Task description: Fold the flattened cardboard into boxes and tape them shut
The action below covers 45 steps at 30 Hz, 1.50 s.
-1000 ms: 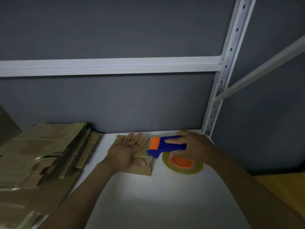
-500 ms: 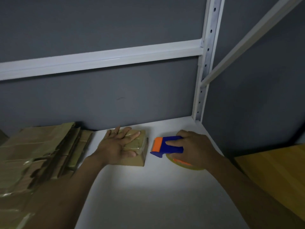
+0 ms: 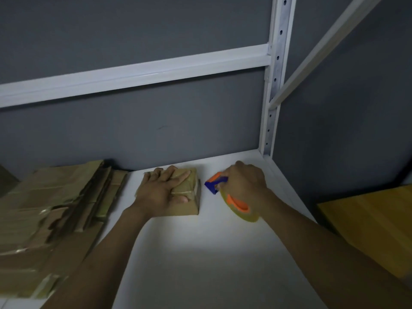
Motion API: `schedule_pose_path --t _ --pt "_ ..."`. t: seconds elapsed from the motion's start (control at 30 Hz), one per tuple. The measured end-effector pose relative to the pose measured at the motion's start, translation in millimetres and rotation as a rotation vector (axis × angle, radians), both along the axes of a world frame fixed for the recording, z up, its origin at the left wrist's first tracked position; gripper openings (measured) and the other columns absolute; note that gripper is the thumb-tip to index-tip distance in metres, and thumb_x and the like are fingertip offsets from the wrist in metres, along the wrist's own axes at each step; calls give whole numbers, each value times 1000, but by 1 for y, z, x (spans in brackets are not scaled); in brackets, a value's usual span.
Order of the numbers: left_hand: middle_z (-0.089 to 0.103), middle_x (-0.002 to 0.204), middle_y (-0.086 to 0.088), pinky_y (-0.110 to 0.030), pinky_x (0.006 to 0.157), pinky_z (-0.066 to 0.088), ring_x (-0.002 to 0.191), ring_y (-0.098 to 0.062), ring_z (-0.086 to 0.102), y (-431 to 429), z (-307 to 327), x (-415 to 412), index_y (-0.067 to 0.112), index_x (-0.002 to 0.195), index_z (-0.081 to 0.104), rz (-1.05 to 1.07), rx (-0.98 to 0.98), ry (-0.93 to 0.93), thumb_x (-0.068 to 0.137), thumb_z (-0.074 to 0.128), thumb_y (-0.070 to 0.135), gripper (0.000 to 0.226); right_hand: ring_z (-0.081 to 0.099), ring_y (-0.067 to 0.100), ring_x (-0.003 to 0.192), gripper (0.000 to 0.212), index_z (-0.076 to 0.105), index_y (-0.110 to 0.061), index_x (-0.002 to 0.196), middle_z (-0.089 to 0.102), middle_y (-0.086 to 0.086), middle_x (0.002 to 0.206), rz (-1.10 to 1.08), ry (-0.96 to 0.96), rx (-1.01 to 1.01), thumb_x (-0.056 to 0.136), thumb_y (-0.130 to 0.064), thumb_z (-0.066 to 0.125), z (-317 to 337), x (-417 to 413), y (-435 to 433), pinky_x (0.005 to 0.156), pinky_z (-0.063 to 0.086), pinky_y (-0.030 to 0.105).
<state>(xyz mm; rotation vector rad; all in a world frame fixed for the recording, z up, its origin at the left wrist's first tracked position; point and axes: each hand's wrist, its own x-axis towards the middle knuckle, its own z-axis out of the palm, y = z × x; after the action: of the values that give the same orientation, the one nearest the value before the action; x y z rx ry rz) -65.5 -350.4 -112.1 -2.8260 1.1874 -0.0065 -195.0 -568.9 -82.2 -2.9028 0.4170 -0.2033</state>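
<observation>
While the small brown box (image 3: 185, 209) sits closed near the back of the white shelf (image 3: 200, 264), the left hand (image 3: 163, 192) lies flat on its top. The fingers (image 3: 178, 176) are straight and slightly spread, pressing down on the lid and gripping nothing, with the thumb along the near edge. Shiny clear tape runs across the box's top and down its right side.

Just beside the box on the right, not touching it, is a blue and orange tape dispenser (image 3: 215, 185). The right hand (image 3: 243, 184) curls tightly round its handle and holds it tilted, the yellowish tape roll (image 3: 242, 209) low by the wrist.

To the left lies a loose stack of flattened cardboard (image 3: 55, 208). A grey wall (image 3: 156, 130) and white rack frame (image 3: 276, 85) stand behind.
</observation>
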Motion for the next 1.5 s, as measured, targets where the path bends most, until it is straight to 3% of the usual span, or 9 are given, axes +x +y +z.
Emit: schedule_pose_path --t 0.33,0.47,0.7,0.8,0.9,1.03,1.17,1.3,1.5 --pt "17 154 10 -39 101 21 126 -28 28 6 8 -20 55 146 -1 77 5 -52 54 10 89 99 69 27 91 22 74 -13 99 73 12 98 -190 -124 1222 83 -28 72 -29 -18 -52 93 52 46" --pt "18 155 13 -37 102 20 125 -26 29 14 2 -18 49 149 3 33 -17 -72 58 15 89 101 66 26 98 37 69 -16 110 70 8 108 -251 -72 1077 88 -45 63 -52 -14 -61 96 50 47" --pt "-15 160 14 -44 115 8 146 -23 5 14 -1 -19 44 150 -11 58 21 -32 58 9 87 103 43 29 125 56 42 -15 135 51 8 133 -407 211 -112 99 -54 25 -19 -19 -12 98 39 38" --pt "-19 159 12 -46 116 5 148 -22 -2 13 -1 -21 38 151 -13 55 47 -27 57 7 86 107 46 21 128 50 33 -16 145 47 3 142 -130 -141 286 103 -42 29 -12 -19 36 97 42 27" --pt "-19 160 11 -46 118 4 149 -21 -6 13 1 -22 32 152 -12 61 31 -2 59 9 85 109 49 16 122 53 16 -28 153 42 3 147 52 -129 932 103 -43 27 -10 -7 88 88 40 20" --pt "-20 159 10 -43 119 -2 148 -19 -12 15 3 -20 25 153 -13 13 3 43 81 44 74 103 48 17 122 53 14 -28 153 42 9 144 -25 -136 1239 103 -39 29 -43 0 107 95 41 26" --pt "-33 146 21 -40 118 -6 147 -17 -16 58 3 7 41 142 -27 -73 87 10 73 41 79 104 51 25 124 46 46 -14 137 55 9 132 -62 -48 1048 102 -40 32 -63 -9 101 100 38 29" --pt "-36 142 30 -48 118 6 147 -25 -16 80 5 7 53 131 -34 58 110 30 65 33 84 98 39 16 135 54 25 -27 150 38 -4 147 -45 -152 1199 100 -47 32 -42 12 113 98 31 21" --pt "-17 158 13 -45 121 4 149 -18 -9 65 7 3 27 153 -7 60 3 44 79 54 70 106 54 16 110 50 36 -22 143 54 -1 124 37 -102 1062 101 -48 29 -52 30 131 87 42 26"
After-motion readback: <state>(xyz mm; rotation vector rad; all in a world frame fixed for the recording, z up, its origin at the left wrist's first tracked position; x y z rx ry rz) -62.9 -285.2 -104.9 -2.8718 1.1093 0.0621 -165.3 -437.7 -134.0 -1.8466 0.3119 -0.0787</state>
